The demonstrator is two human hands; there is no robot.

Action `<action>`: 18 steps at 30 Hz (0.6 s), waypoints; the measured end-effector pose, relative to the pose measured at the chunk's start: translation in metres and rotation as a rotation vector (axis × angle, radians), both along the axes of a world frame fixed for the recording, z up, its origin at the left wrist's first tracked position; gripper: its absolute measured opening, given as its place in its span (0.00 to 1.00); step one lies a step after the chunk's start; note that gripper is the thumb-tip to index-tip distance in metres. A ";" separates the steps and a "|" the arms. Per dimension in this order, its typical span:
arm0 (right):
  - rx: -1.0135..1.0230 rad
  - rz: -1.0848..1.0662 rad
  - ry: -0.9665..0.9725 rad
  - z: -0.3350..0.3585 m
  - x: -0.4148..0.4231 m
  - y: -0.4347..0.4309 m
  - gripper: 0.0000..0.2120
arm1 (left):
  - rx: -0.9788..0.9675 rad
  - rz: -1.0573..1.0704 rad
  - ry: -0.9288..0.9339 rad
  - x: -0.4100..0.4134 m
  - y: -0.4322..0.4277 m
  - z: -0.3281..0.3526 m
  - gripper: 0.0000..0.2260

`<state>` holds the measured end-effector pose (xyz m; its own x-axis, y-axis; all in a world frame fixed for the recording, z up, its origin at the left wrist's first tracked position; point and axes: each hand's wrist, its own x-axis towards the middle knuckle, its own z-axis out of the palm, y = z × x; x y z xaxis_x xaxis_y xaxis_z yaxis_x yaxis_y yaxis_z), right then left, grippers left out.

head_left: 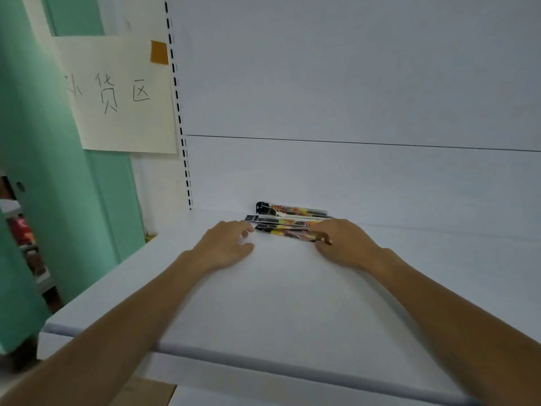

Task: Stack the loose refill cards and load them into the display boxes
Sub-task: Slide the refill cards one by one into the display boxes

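Three long, narrow refill cards lie side by side on the white shelf (pixel 292 303) near its back wall. The far card (pixel 292 210) lies against the wall, the middle card (pixel 281 220) is in front of it, and the near card (pixel 284 231) lies between my hands. My left hand (pixel 227 247) rests on the shelf at the left ends of the cards, fingers loosely curled and touching the near card's end. My right hand (pixel 341 244) covers the right ends and pinches the near card. No display box is in view.
A handwritten paper sign (pixel 123 95) is taped to the left upright beside a slotted rail (pixel 181 127). A green pillar (pixel 58 200) stands left of the shelf. A brown cardboard piece (pixel 146 394) lies below the shelf's front edge.
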<state>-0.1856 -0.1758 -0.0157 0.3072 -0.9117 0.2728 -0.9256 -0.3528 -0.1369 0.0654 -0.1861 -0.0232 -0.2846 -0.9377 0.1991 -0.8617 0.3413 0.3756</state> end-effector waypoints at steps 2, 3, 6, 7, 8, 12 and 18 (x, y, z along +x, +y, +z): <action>0.059 0.025 -0.028 0.001 0.004 -0.002 0.12 | 0.022 -0.013 -0.026 0.001 -0.006 0.005 0.20; 0.096 0.039 -0.051 0.004 0.006 -0.001 0.12 | 0.020 -0.022 -0.056 0.001 -0.009 0.007 0.21; 0.102 0.061 -0.148 0.012 0.009 -0.001 0.09 | -0.004 -0.061 -0.141 -0.002 -0.014 0.007 0.23; 0.083 0.038 -0.150 0.013 0.008 -0.001 0.10 | 0.007 -0.086 -0.140 -0.004 -0.015 0.006 0.22; 0.074 0.009 -0.140 0.014 0.007 -0.002 0.12 | 0.018 -0.112 -0.134 -0.006 -0.016 0.004 0.20; 0.087 -0.045 -0.054 0.008 0.002 -0.008 0.11 | -0.059 -0.138 -0.162 -0.008 -0.018 0.007 0.13; 0.004 -0.058 -0.050 0.005 0.003 -0.012 0.13 | -0.066 -0.180 -0.043 -0.006 -0.020 0.001 0.08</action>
<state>-0.1826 -0.1880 -0.0103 0.2400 -0.9287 0.2827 -0.9363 -0.2984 -0.1852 0.0595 -0.2059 -0.0223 -0.4560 -0.8564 0.2421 -0.7994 0.5138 0.3114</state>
